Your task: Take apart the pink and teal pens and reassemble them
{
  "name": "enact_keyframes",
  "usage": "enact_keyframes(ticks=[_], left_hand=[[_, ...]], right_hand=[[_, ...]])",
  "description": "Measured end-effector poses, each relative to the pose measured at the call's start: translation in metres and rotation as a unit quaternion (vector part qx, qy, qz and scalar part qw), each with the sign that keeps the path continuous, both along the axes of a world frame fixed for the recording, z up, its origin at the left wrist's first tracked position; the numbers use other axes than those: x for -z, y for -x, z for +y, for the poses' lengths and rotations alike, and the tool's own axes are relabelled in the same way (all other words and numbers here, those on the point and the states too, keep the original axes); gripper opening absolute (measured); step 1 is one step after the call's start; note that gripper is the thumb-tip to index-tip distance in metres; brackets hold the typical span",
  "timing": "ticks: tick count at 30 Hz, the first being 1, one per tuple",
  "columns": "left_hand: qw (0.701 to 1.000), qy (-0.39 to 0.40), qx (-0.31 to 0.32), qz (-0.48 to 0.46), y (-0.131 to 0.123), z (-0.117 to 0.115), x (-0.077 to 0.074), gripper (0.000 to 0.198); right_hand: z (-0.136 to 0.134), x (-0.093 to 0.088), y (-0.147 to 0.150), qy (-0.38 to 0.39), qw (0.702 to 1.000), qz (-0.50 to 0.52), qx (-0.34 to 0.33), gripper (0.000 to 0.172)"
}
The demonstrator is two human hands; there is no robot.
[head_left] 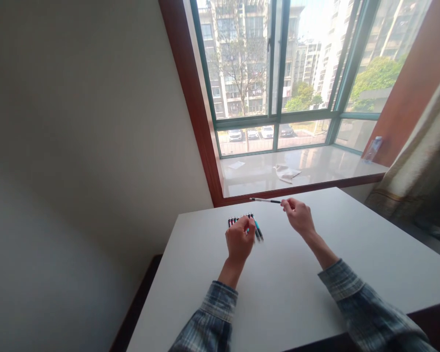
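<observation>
Several pens (257, 229) lie side by side in a row near the far edge of a white table (286, 283). My left hand (239, 240) rests curled over the row, fingers bent onto the pens. Above the table's far edge my right hand (298, 216) pinches one end of a white pen (266, 200), which points left and lies level in the air.
A glossy window sill (315, 168) beyond the table carries a crumpled white cloth (286, 172) and a flat paper (236, 165). A small blue pack (373, 148) stands at the sill's right end. A curtain (414, 166) hangs on the right, a plain wall on the left.
</observation>
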State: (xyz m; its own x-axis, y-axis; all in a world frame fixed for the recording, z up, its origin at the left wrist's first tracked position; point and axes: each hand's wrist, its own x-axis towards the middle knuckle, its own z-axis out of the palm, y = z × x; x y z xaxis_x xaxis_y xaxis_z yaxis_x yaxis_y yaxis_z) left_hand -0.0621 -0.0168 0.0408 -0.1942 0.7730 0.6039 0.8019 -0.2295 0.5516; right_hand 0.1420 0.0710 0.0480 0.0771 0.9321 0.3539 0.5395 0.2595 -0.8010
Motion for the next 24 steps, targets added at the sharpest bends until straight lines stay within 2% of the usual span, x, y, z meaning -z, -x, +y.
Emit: enact_keyframes(ticks=[2, 5, 9, 13, 19, 24], left_hand=[[0.998, -0.026, 0.005, 0.051, -0.008, -0.003, 0.001, 0.024], [0.992, -0.044, 0.026, 0.113, -0.017, -0.004, 0.000, 0.012], [0.987, -0.023, 0.032, 0.156, -0.020, 0.001, 0.001, 0.032], [0.982, 0.006, 0.051, 0.182, -0.020, 0.011, 0.004, 0.036], [0.981, 0.034, 0.059, 0.184, -0.017, 0.019, 0.009, 0.015], [0.980, 0.050, 0.053, 0.187, -0.015, 0.021, 0.013, 0.015]], right_hand=[[0.007, 0.001, 0.007, -0.009, 0.998, 0.012, -0.057, 0.046], [0.012, 0.017, 0.014, -0.004, 0.991, 0.045, -0.126, 0.049], [0.010, 0.043, 0.019, 0.027, 0.982, 0.073, -0.175, 0.051], [0.010, 0.052, 0.024, 0.054, 0.965, 0.103, -0.234, 0.050], [0.011, 0.054, 0.023, 0.072, 0.956, 0.114, -0.260, 0.051], [0.012, 0.059, 0.018, 0.078, 0.966, 0.099, -0.228, 0.060]])
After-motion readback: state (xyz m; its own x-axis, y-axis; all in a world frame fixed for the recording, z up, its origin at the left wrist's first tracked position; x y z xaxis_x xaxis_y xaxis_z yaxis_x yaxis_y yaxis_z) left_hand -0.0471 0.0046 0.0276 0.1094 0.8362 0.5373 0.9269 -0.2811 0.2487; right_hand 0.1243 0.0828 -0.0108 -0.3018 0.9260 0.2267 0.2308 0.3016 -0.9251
